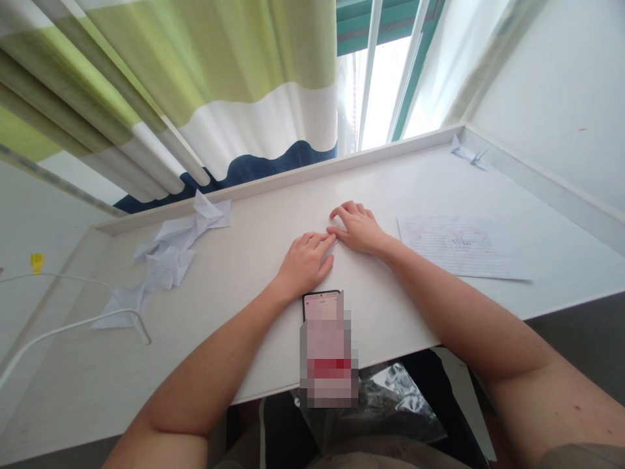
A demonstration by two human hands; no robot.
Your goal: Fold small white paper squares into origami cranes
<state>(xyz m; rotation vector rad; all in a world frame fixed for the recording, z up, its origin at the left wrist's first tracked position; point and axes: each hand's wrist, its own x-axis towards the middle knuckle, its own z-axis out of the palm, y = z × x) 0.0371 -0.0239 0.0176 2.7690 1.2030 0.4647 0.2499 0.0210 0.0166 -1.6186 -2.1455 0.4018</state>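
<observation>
My left hand (305,262) and my right hand (359,228) meet over the middle of the white desk, fingertips almost touching. Between them is a small piece of white paper (338,223), mostly covered by the fingers and hard to tell from the desk. My right thumb and index finger pinch around it, the other fingers bent. With its fingers together, my left hand presses on the paper's near side. Just below my left hand lies a phone (321,306), its screen lit and partly blurred out.
Several folded white paper pieces (168,251) lie on the left, beside a white cable (97,320). A written sheet (463,244) rests on the right. Folded paper figures (469,155) stand in the far right corner. A raised rim (293,174) runs along the desk's back.
</observation>
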